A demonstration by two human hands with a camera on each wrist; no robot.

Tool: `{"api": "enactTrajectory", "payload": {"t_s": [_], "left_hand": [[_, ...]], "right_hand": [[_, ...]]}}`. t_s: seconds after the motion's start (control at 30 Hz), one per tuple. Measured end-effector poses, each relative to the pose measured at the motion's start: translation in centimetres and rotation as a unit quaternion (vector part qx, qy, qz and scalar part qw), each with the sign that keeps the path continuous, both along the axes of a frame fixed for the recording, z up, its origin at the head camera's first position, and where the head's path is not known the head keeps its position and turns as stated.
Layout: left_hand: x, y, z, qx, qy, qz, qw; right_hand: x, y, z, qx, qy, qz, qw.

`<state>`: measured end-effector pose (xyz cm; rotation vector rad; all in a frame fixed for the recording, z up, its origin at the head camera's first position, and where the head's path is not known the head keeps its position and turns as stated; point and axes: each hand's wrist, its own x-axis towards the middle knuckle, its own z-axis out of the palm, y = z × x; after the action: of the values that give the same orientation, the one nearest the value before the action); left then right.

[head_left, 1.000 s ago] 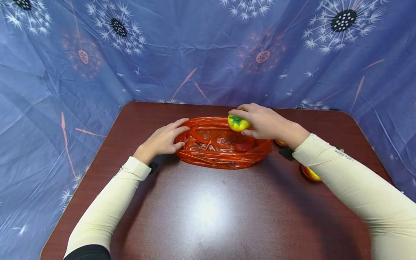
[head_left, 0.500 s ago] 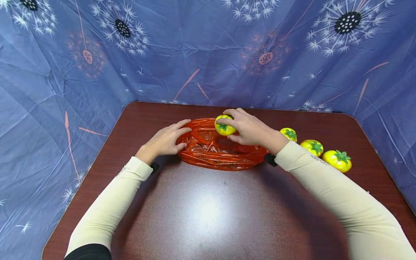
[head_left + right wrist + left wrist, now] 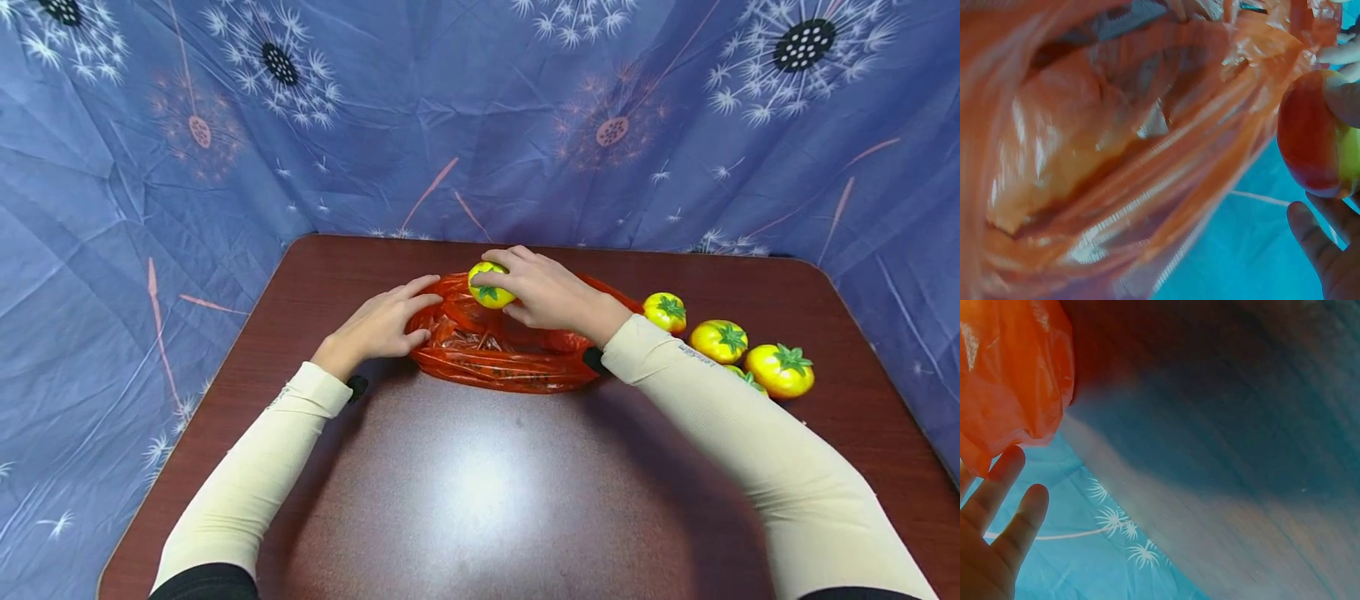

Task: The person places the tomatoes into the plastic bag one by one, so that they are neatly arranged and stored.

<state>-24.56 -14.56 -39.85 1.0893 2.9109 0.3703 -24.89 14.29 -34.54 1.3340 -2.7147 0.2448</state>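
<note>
A red plastic bag [image 3: 517, 371] lies on the table with its mouth spread and facing up. At its left rim my left hand [image 3: 375, 327] rests with fingers apart; in the left wrist view, fingertips [image 3: 1009, 464] touch the bag's edge [image 3: 1016, 381]. Over the bag's far left part, my right hand [image 3: 551, 292] holds a toy tomato [image 3: 489, 293], yellow around a green star-shaped top. The right wrist view shows that toy tomato's red underside [image 3: 1307, 137] between thumb and fingers, beside the bag's folds [image 3: 1166, 194]. The bag's bottom is only partly visible.
Several similar toy tomatoes [image 3: 780, 371] sit right of the bag, one partly hidden by my right sleeve [image 3: 697, 400]. The brown table [image 3: 420, 500] reaches a blue patterned cloth [image 3: 420, 125] behind and at both sides.
My right hand has moved left over the bag with the toy tomato, uncovering more toy tomatoes at the right. My left hand stays at the bag's left rim.
</note>
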Motion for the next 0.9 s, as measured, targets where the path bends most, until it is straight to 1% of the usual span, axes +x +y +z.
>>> {"api": "enactTrajectory", "payload": {"t_s": [0.13, 0.2, 0.27, 0.47, 0.57, 0.7, 0.9], "left_hand": [[0.0, -0.1, -0.2, -0.001, 0.002, -0.004, 1.0000], [0.1, -0.1, -0.2, -0.001, 0.002, -0.007, 1.0000], [0.1, -0.1, -0.3, 0.000, -0.002, -0.008, 1.0000], [0.1, -0.1, -0.4, -0.001, -0.008, -0.002, 1.0000], [0.1, -0.1, -0.4, -0.003, -0.010, 0.000, 0.9999], [0.0, 0.1, -0.3, -0.007, -0.009, -0.003, 0.9999], [-0.1, -0.1, -0.4, -0.008, -0.001, -0.005, 0.9999]], "right_hand": [[-0.3, -1.0, -0.6, 0.026, -0.040, -0.010, 0.9988], [-0.4, -1.4, -1.2, 0.042, -0.059, -0.016, 0.9972], [-0.6, -1.8, -1.9, 0.047, -0.072, -0.022, 0.9961], [-1.3, -3.0, -3.9, 0.034, -0.090, -0.028, 0.9950], [-1.5, -3.4, -4.6, 0.035, -0.106, -0.033, 0.9932], [-1.6, -3.5, -5.2, 0.037, -0.119, -0.054, 0.9907], [-1.7, -3.5, -6.0, 0.025, -0.125, -0.077, 0.9889]]}}
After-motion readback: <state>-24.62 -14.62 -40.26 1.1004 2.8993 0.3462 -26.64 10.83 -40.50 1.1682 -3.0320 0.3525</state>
